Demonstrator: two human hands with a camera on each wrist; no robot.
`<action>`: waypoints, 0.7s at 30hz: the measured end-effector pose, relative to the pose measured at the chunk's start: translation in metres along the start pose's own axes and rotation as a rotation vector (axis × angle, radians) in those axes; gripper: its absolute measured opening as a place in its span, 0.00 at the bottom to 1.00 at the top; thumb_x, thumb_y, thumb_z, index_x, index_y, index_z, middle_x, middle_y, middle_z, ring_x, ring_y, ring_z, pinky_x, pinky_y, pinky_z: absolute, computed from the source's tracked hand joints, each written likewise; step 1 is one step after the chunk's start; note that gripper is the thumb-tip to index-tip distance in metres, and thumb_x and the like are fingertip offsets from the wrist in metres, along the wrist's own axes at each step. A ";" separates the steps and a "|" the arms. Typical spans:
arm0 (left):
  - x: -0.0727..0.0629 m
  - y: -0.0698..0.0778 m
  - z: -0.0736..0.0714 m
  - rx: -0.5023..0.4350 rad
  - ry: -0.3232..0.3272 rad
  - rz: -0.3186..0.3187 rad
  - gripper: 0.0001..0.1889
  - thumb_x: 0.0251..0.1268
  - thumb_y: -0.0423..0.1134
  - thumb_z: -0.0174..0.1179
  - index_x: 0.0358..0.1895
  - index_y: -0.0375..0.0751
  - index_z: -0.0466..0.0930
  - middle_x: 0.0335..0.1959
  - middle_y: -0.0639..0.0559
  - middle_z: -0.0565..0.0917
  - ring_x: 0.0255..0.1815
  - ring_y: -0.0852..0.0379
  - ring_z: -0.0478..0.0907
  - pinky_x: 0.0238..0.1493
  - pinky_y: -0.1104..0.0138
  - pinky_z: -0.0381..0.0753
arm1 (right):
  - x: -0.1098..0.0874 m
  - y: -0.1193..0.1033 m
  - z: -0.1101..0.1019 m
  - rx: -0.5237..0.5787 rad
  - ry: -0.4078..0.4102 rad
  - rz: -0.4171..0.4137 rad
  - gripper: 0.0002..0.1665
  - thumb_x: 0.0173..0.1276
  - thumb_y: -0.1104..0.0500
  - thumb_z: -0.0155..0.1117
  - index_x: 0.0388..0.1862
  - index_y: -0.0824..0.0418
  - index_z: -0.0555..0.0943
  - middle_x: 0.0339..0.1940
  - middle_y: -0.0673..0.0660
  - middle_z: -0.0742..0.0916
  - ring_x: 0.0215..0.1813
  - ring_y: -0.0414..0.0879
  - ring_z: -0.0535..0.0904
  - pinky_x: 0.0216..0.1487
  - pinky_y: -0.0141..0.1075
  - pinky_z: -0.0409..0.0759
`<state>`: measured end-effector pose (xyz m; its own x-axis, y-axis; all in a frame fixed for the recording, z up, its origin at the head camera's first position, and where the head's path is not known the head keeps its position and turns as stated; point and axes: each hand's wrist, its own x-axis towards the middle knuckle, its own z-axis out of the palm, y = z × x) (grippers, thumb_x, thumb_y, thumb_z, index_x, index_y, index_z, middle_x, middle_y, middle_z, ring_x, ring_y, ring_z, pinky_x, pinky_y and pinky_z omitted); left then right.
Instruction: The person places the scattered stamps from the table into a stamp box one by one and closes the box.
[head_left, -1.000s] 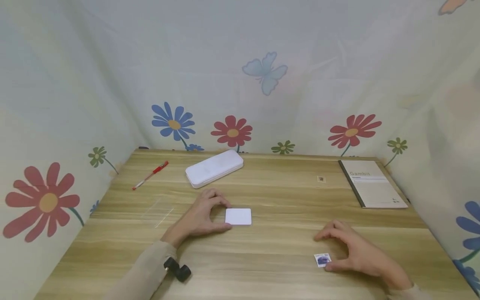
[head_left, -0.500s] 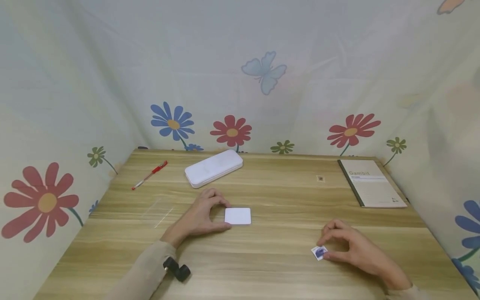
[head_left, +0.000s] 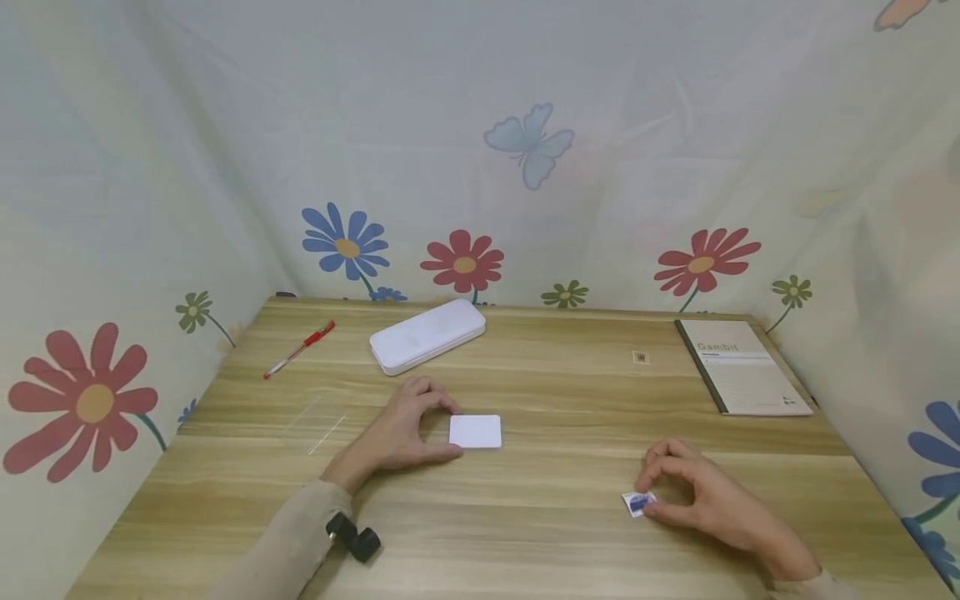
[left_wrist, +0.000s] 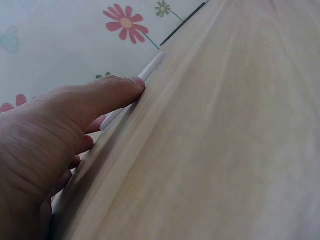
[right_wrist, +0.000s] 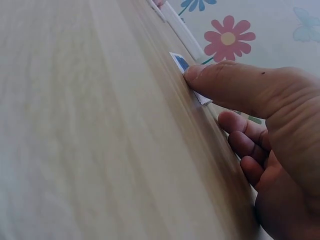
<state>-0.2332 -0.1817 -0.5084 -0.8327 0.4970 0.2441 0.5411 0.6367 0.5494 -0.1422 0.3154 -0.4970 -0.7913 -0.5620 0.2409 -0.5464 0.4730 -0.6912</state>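
Observation:
In the head view my left hand [head_left: 408, 429] holds a small white card [head_left: 476, 432] by its left side, thumb at the near corner and a fingertip at the far one. From the left wrist, the thumb presses on the edge of the card [left_wrist: 152, 66], close over the wood. To the right, my right hand [head_left: 701, 496] pinches a postage stamp [head_left: 637, 503] with a blue-purple picture between thumb and forefinger. The right wrist view shows the thumb over the stamp [right_wrist: 179, 61], its perforated edge showing and the other fingers curled in below.
On the wooden table [head_left: 555, 533] lie a white pencil case [head_left: 427, 336], a red pen [head_left: 300, 349], a clear plastic sheet [head_left: 315, 423] beside the left wrist, another small stamp [head_left: 641, 357] and a notebook [head_left: 742, 367]. A flowered curtain [head_left: 615, 192] surrounds the table's back and sides.
My right thumb and forefinger have closed on the stamp, which has turned and shifted slightly away from me. My left hand and the white card have stayed in place.

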 end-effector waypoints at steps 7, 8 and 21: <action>-0.001 0.000 -0.001 -0.007 -0.009 -0.010 0.27 0.52 0.60 0.87 0.54 0.61 0.88 0.57 0.60 0.78 0.64 0.54 0.71 0.71 0.49 0.72 | 0.002 -0.002 0.003 -0.012 0.025 -0.031 0.16 0.68 0.57 0.85 0.44 0.40 0.86 0.54 0.47 0.84 0.60 0.42 0.78 0.69 0.22 0.68; -0.001 0.000 -0.001 -0.008 -0.009 -0.009 0.27 0.52 0.60 0.87 0.54 0.61 0.88 0.57 0.60 0.78 0.64 0.54 0.71 0.71 0.49 0.72 | 0.003 -0.002 0.003 -0.015 0.027 -0.028 0.16 0.68 0.57 0.85 0.44 0.40 0.86 0.54 0.46 0.84 0.60 0.42 0.79 0.69 0.22 0.68; 0.001 0.000 0.000 -0.002 -0.009 -0.009 0.26 0.53 0.61 0.87 0.54 0.61 0.88 0.57 0.60 0.78 0.65 0.53 0.71 0.72 0.48 0.72 | 0.009 -0.006 0.011 -0.047 0.097 -0.047 0.18 0.68 0.60 0.85 0.46 0.41 0.85 0.48 0.40 0.89 0.52 0.41 0.83 0.59 0.26 0.77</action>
<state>-0.2339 -0.1818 -0.5082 -0.8364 0.4964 0.2322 0.5334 0.6402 0.5528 -0.1427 0.3004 -0.4982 -0.7863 -0.5172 0.3381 -0.5937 0.4806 -0.6455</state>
